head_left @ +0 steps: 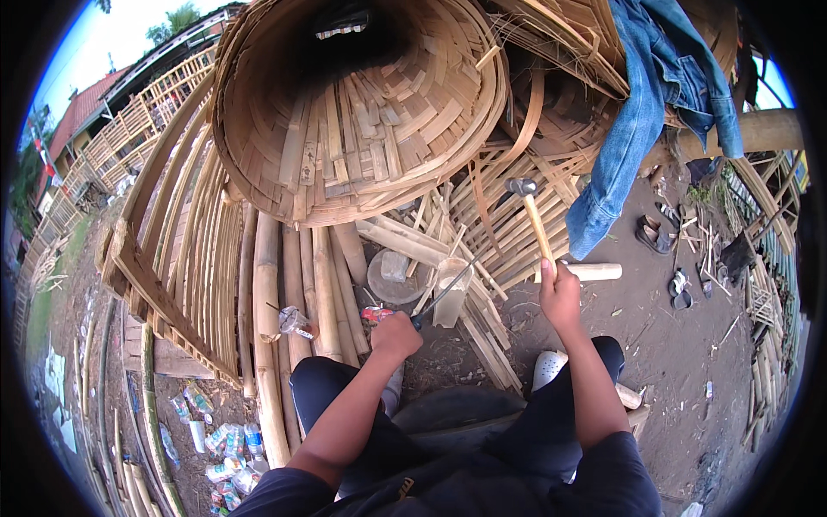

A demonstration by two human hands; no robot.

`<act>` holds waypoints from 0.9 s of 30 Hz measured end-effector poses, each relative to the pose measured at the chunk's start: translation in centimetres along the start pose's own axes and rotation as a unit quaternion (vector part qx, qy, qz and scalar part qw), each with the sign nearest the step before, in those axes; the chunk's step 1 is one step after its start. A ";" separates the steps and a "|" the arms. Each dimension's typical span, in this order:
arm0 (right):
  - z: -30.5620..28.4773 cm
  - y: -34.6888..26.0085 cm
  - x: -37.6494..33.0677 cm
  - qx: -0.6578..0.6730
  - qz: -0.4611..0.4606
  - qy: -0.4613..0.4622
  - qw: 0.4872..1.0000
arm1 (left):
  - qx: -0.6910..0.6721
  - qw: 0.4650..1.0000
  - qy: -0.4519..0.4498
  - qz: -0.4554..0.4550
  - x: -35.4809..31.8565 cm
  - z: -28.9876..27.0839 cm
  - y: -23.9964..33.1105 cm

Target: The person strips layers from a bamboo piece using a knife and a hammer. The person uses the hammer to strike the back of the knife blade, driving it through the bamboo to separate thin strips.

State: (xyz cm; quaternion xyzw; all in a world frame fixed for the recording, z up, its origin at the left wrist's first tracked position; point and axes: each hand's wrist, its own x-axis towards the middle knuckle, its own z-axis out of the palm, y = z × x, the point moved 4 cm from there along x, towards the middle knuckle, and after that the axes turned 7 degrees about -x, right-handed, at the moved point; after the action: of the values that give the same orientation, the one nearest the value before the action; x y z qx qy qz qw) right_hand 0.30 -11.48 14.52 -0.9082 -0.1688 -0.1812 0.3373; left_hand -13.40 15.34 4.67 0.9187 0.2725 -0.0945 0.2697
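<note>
- Fingers of the right hand [562, 297] are clamped around the smooth, pale wooden handle of a hammer [536, 224]; its rounded metal head is held beyond and to the right of a short pale block [450, 314].
- Fingers of the left hand [397, 334] are curled around the blue grip of a thin, dark, rod-like tool [445, 294]; the rod is seen crossing the block, though whether contact is made cannot be told.
- Beyond the block, a huge woven basket [444, 129] is faced open, its round wall formed of flat, overlapping strips.
- Beyond and right of the block, creased denim [613, 164] is draped.
- Left of the block, 1 rough grey stone [394, 266] and smooth, jointed bamboo poles [266, 293] are seen.
</note>
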 end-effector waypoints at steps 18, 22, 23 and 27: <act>6.3 4.4 -6.8 -0.066 0.182 -0.138 0.971 | -0.004 0.999 0.006 0.041 2.6 -0.6 3.1; 5.0 3.1 -8.3 -0.035 0.212 -0.140 0.967 | -0.020 0.998 -0.028 0.047 2.3 -0.4 3.3; 4.9 3.0 -9.0 -0.026 0.218 -0.143 0.965 | -0.018 0.998 -0.023 0.050 2.0 -0.4 3.3; 5.0 4.0 -10.8 -0.002 0.216 -0.140 0.966 | -0.038 0.997 -0.007 0.067 1.0 -1.1 4.3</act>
State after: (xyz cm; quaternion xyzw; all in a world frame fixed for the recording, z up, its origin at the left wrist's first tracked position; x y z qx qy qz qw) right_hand -6.41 -12.96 3.98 -0.9403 -0.0140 0.0244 0.3393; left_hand -10.15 13.40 7.20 0.9234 0.2117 -0.0722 0.3118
